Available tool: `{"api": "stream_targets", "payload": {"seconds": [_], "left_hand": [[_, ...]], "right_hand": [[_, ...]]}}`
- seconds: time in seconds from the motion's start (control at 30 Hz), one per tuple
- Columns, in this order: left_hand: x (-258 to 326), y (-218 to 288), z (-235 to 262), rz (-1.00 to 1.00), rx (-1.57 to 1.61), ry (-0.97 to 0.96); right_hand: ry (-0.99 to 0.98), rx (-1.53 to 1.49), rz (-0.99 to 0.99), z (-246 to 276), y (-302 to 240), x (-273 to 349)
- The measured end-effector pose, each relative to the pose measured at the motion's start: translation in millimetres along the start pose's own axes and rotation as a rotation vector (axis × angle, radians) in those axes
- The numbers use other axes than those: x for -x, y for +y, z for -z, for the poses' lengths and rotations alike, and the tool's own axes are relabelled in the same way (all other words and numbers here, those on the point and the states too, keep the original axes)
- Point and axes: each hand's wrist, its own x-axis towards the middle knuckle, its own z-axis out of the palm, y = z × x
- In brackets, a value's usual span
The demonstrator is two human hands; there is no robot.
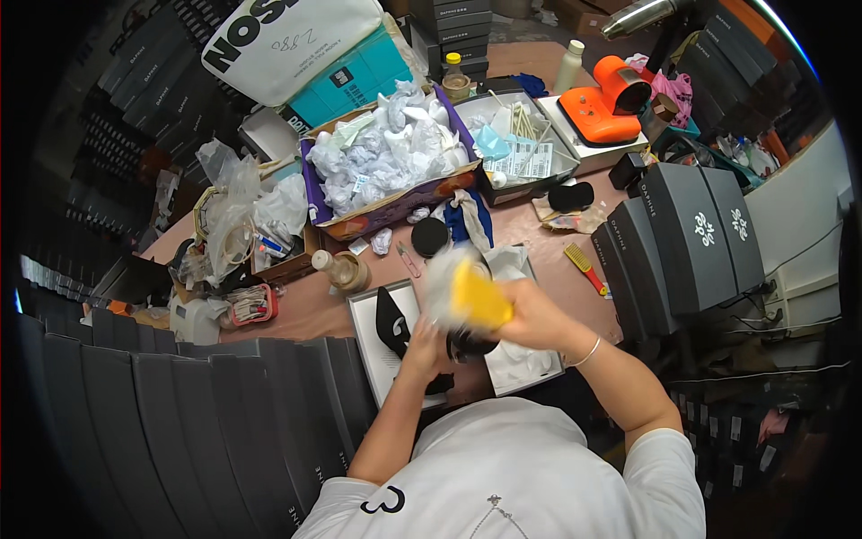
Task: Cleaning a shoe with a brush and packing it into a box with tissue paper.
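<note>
My right hand [532, 316] is closed round a yellow brush [482, 304]; its pale bristles are smeared by motion. Just left of it, my left hand [424, 349] holds what looks like a black shoe [471, 345], mostly hidden behind the brush and hands. Another black shoe [391, 322] lies in an open box with a white inside [364, 316], beside my left hand. White tissue paper [521, 366] fills the other open box part under my right wrist. Beyond the brush, a round black pad [429, 237] rests on the table.
A purple-sided carton [395, 203] of crumpled paper stands behind, with a tray of packets [530, 160] beside it. Dark shoeboxes [687, 247] stand at right, more [242, 404] at left. A yellow-and-red brush [585, 269], glass jar [343, 269] and orange machine [606, 108] are on the table.
</note>
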Motion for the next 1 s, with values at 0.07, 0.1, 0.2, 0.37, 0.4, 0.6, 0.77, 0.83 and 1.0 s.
{"api": "stream_targets", "payload": {"seconds": [0.07, 0.1, 0.2, 0.37, 0.4, 0.6, 0.77, 0.83, 1.0], "left_hand": [[3, 52, 24, -0.003, -0.231, -0.012], [1, 72, 29, -0.009, -0.349, -0.022], [-17, 100, 12, -0.144, -0.255, -0.294], [-32, 106, -9, 0.024, 0.052, -0.450], [-33, 108, -10, 0.044, 0.016, -0.438], [-43, 102, -13, -0.105, -0.477, -0.313], [-55, 102, -2, -0.309, -0.727, -0.370], [-59, 105, -6, -0.287, -0.707, -0.357], [-61, 113, 5, 0.007, -0.305, -0.398]], "right_hand": [[0.096, -0.464, -0.254, 29, -4, 2], [0.050, -0.596, -0.277, 37, 4, 5], [-0.030, -0.939, -0.340, 18, 16, 18], [0.058, -0.906, -0.425, 4, 38, 40], [0.051, -0.775, -0.438, 11, 41, 46], [0.371, 0.882, 0.523, 53, -13, 84], [0.129, 1.141, 0.139, 80, 6, 105], [0.224, 1.095, 0.142, 82, -9, 99], [0.050, 0.920, 0.391, 49, -12, 87]]}}
